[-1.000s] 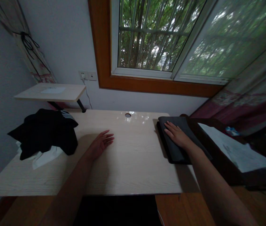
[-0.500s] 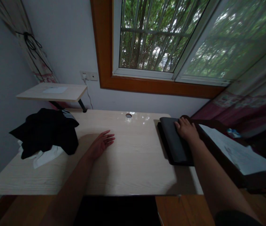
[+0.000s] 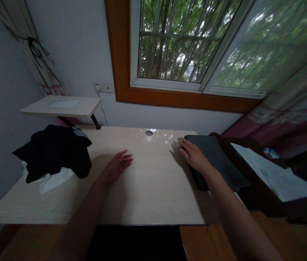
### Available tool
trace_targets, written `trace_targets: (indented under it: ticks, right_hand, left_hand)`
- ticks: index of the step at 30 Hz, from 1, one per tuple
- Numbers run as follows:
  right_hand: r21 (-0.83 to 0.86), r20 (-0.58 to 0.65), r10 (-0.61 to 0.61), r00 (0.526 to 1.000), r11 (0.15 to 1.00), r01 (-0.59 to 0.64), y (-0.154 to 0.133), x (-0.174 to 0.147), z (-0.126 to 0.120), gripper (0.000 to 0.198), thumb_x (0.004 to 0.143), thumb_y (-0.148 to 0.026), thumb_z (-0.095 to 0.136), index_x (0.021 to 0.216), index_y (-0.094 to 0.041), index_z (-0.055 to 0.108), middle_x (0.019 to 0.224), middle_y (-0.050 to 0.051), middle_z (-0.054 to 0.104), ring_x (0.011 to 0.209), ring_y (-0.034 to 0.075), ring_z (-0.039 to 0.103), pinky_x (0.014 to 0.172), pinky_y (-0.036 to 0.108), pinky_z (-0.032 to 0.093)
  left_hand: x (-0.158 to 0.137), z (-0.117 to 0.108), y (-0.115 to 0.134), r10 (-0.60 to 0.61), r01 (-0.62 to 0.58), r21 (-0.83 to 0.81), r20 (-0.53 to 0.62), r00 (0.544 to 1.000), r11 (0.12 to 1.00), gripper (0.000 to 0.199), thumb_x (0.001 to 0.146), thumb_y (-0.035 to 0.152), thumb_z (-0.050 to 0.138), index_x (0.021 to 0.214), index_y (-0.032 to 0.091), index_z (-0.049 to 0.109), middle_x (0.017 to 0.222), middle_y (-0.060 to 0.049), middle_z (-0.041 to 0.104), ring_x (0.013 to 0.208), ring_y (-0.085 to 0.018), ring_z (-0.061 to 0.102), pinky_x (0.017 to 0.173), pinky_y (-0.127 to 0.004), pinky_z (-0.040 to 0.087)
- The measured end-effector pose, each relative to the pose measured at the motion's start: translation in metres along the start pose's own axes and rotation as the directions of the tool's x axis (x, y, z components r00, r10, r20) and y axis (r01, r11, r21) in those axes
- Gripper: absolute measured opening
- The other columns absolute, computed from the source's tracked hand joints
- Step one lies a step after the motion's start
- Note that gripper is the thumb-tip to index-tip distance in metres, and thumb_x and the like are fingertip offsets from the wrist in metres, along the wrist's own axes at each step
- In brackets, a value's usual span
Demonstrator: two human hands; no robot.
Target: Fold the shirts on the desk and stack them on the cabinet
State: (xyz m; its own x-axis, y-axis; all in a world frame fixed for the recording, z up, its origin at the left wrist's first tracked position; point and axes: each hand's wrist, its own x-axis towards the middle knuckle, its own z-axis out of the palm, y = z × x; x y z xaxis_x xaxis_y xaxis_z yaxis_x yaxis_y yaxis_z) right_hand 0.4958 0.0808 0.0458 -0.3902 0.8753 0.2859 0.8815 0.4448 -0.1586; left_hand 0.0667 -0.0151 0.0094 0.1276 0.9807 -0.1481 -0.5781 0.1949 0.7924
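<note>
My left hand point(image 3: 117, 166) rests on the light wood desk point(image 3: 148, 192), fingers loosely stretched and apart, holding nothing. On the desk's right side lies a dark, flat, sheet-like thing point(image 3: 215, 156), which looks like a folder or laptop sleeve; I cannot tell which. Its grey-black top spreads out over the desk's right edge, with a black layer beneath. My right hand point(image 3: 195, 156) is at its left edge, fingers extended and slightly spread. Whether the palm presses on it or hovers just above is unclear. The hand and forearm cover part of its left side.
Black clothing point(image 3: 55, 152) with white stripes lies heaped over a white cloth point(image 3: 57, 180) at the left. Behind it stands a raised shelf point(image 3: 85, 105) bearing a paper. A cable hole point(image 3: 149, 133) is near the back edge. Papers point(image 3: 273, 174) lie on dark furniture at right.
My right hand has moved left, from the dark thing's right side to its left edge. The grey top, folded narrow before, now lies spread out to the right. My left hand stays put.
</note>
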Motion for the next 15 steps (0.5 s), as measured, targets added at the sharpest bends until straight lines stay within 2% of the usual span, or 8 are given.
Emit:
trace_targets:
  ticks: [4, 8, 12, 15]
  right_hand:
    - [0.005, -0.056, 0.062, 0.996, 0.998, -0.062, 0.009, -0.028, -0.001, 0.058, 0.103, -0.051, 0.035, 0.153, -0.022, 0.044, 0.161, 0.014, 0.038, 0.15, 0.033, 0.033, 0.119, 0.06, 0.033]
    - [-0.035, -0.082, 0.07, 0.994, 0.997, -0.073, 0.012, -0.058, 0.001, 0.056, 0.102, -0.048, 0.04, 0.151, -0.022, 0.047, 0.162, 0.013, 0.037, 0.148, 0.035, 0.036, 0.117, 0.061, 0.036]
    - [-0.094, -0.093, 0.037, 0.995, 0.995, -0.045, -0.006, -0.076, -0.002, 0.051, 0.1, -0.031, 0.041, 0.148, -0.019, 0.05, 0.162, 0.014, 0.035, 0.148, 0.037, 0.037, 0.115, 0.064, 0.038]
    - [-0.093, -0.083, -0.005, 0.997, 0.996, -0.003, -0.033, -0.079, -0.005, 0.052, 0.097, -0.021, 0.042, 0.149, -0.022, 0.05, 0.16, 0.012, 0.039, 0.148, 0.036, 0.037, 0.119, 0.065, 0.031]
  left_hand:
    - [0.001, -0.002, -0.001, 0.005, -0.005, 0.003, 0.015, 1.0, 1.0, 0.043, 0.092, 0.025, 0.067, 0.133, 0.019, 0.058, 0.127, -0.014, 0.07, 0.112, -0.022, 0.07, 0.104, -0.04, 0.052]
    - [0.002, -0.001, -0.002, 0.004, -0.004, -0.001, 0.012, 1.0, 1.0, 0.043, 0.091, 0.025, 0.068, 0.132, 0.019, 0.058, 0.126, -0.014, 0.07, 0.11, -0.022, 0.071, 0.104, -0.041, 0.051]
    - [0.001, 0.0, -0.001, -0.003, 0.003, 0.003, -0.004, 1.0, 1.0, 0.041, 0.091, 0.025, 0.068, 0.131, 0.02, 0.059, 0.125, -0.013, 0.071, 0.11, -0.022, 0.071, 0.104, -0.041, 0.051]
    - [0.0, 0.002, 0.0, -0.004, 0.004, 0.002, -0.021, 1.0, 1.0, 0.04, 0.091, 0.024, 0.068, 0.129, 0.019, 0.06, 0.123, -0.012, 0.072, 0.109, -0.021, 0.071, 0.103, -0.04, 0.052]
